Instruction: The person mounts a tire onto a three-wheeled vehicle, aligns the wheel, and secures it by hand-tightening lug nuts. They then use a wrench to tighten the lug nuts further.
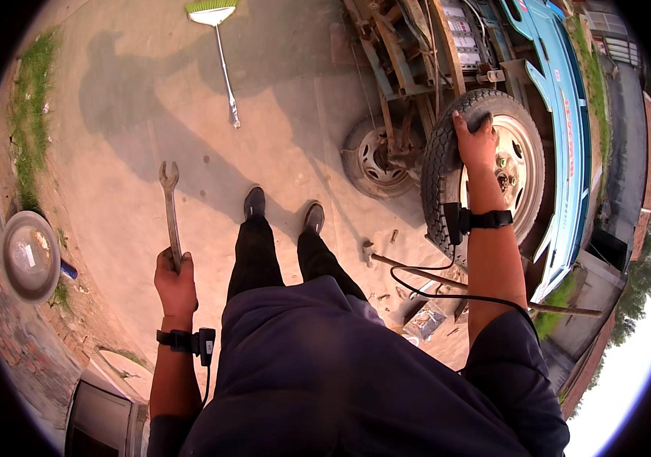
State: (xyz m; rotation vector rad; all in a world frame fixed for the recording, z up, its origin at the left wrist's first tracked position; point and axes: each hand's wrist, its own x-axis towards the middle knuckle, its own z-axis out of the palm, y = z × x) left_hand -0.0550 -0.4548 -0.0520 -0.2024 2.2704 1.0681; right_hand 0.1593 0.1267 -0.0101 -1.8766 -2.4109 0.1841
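A round metal basin (30,255) lay on the brick edging at the far left of the concrete yard (119,228), beside a strip of grass. Nearer the middle, the left hand (176,286) was clenched around the lower shank of a long open-ended wrench (170,209); the fingers were curled tight over the steel, and the shaft ran up out of the fist so that the forked head stood well above the knuckles, pointing toward the far side of the yard. A black strap with a small box sat on that wrist. At the far edge of the yard a broom (219,46) with green bristles lay flat. The person's two dark shoes stood on the concrete between the hands. Right of them a bare wheel hub (375,160) showed under the frame of a blue vehicle (561,114). The right hand (475,141) rested on top of the tyre (447,164), fingers bent over the tread and gripping it, with the pale rim just beyond the palm.
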